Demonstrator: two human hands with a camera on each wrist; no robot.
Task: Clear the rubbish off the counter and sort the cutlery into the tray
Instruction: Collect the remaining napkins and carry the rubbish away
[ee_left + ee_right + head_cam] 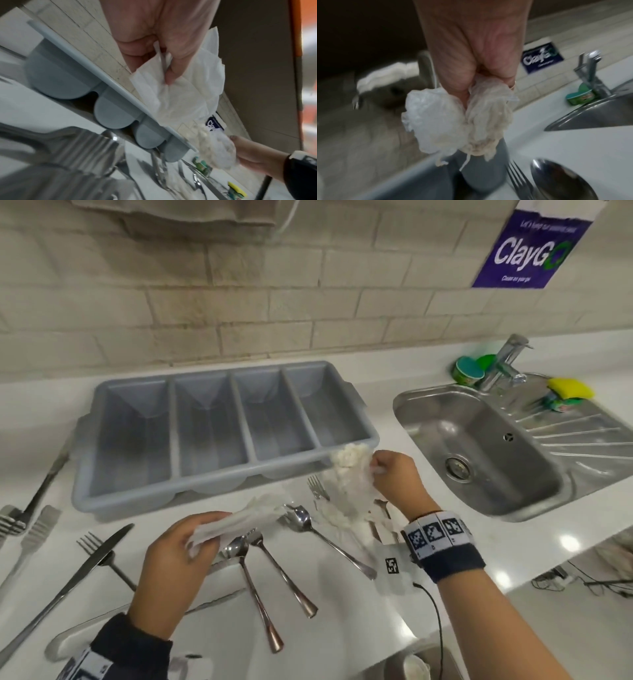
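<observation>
My left hand (178,556) grips a folded white paper napkin (239,522) above the spoons; in the left wrist view the napkin (171,92) is pinched between thumb and fingers (173,75). My right hand (397,477) holds a crumpled clear plastic wrap with off-white stringy scraps (346,474) just off the tray's front right corner; in the right wrist view that bundle (458,121) hangs from the closed fingers. The grey four-compartment cutlery tray (212,477) holds nothing. Spoons (301,518), forks (317,487) and a knife (68,583) lie on the white counter.
A steel sink (479,446) with tap (503,361), yellow sponge (570,387) and green tub (467,371) is at the right. More forks (30,525) lie at the far left. A tiled wall stands behind the tray. The counter's front edge runs below my right wrist.
</observation>
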